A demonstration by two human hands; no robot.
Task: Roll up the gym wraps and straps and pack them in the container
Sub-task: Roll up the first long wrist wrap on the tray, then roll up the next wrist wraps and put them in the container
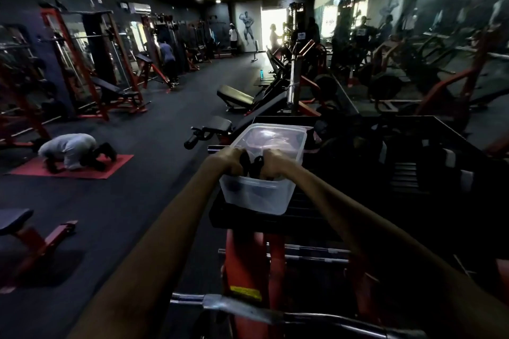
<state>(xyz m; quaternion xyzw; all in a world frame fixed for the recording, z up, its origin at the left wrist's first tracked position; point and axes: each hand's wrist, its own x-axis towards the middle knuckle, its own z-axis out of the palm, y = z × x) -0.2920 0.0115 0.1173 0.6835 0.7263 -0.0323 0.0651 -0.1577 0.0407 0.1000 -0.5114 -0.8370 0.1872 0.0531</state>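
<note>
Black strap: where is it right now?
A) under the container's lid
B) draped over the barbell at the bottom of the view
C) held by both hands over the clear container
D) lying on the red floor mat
C: the left hand and right hand each grip the black strap at the near rim of the open clear container.

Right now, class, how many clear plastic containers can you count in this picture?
1. The container sits on the dark rack, with both hands, left and right, holding black straps over it. Others may be hidden in the gloom.
</note>
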